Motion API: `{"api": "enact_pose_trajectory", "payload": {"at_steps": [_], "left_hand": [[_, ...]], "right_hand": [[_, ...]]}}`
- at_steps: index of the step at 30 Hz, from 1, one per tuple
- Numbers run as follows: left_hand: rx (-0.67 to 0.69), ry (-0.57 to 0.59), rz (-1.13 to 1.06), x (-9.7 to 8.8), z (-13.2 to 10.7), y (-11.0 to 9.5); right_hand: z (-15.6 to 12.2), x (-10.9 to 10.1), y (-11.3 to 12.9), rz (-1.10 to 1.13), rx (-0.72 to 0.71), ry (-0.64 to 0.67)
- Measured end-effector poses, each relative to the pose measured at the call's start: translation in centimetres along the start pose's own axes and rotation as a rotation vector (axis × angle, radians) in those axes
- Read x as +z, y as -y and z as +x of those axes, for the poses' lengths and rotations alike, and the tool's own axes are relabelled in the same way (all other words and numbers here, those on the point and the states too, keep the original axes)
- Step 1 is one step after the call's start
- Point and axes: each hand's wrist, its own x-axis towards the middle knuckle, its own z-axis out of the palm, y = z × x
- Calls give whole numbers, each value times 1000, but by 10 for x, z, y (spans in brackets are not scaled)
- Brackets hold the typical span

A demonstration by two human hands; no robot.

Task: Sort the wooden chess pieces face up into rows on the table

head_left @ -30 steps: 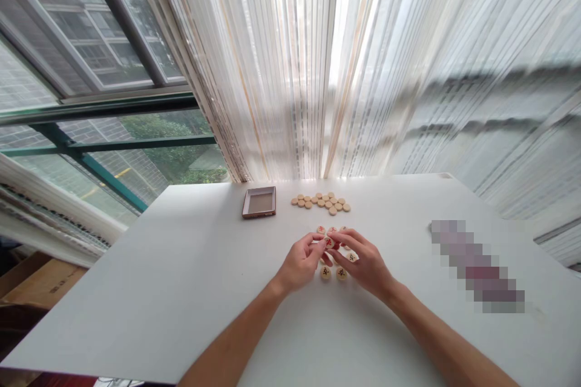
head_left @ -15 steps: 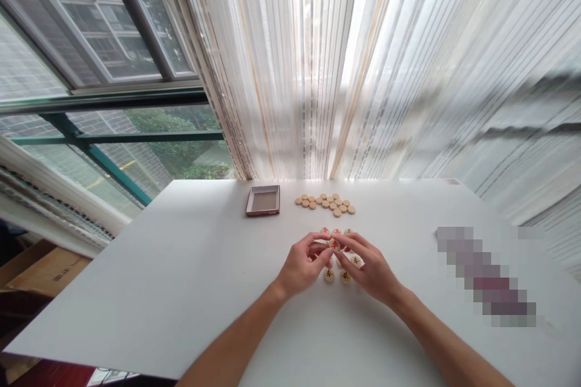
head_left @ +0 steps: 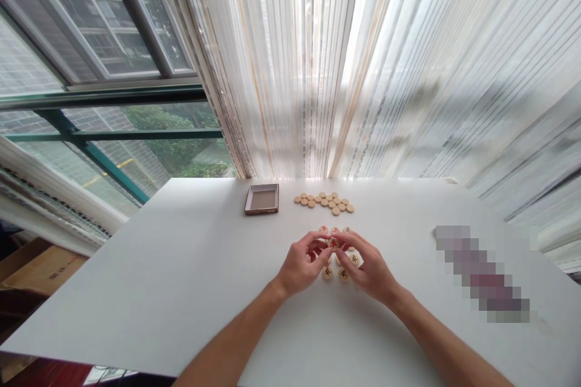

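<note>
My left hand (head_left: 303, 263) and my right hand (head_left: 368, 265) meet over a small group of round wooden chess pieces on the white table (head_left: 181, 290). Both hands pinch one piece with a red character (head_left: 334, 244) between their fingertips. Three pieces with red marks (head_left: 334, 230) lie just beyond the hands. Two more pieces (head_left: 334, 274) lie below the fingers, and another (head_left: 354, 259) shows by my right fingers.
A cluster of several blank-faced wooden pieces (head_left: 324, 201) lies farther back. Left of it sits a small brown box (head_left: 262, 199). A blurred patch (head_left: 481, 272) covers something on the right. Striped curtains (head_left: 363, 72) hang behind the table; a window (head_left: 91, 72) is at left.
The hands stay together on the red-marked piece; the fingers have shifted only slightly. The view has moved a little with my head.
</note>
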Motion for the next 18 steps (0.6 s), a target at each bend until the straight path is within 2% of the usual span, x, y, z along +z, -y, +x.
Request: {"api": "enact_pose_trajectory", "payload": {"at_steps": [11, 18], "left_hand": [[86, -16, 153, 1, -2, -1], [148, 21, 225, 2, -4, 1]], "right_hand": [[2, 1, 3, 107, 186, 1], [1, 1, 5, 68, 193, -28]]}}
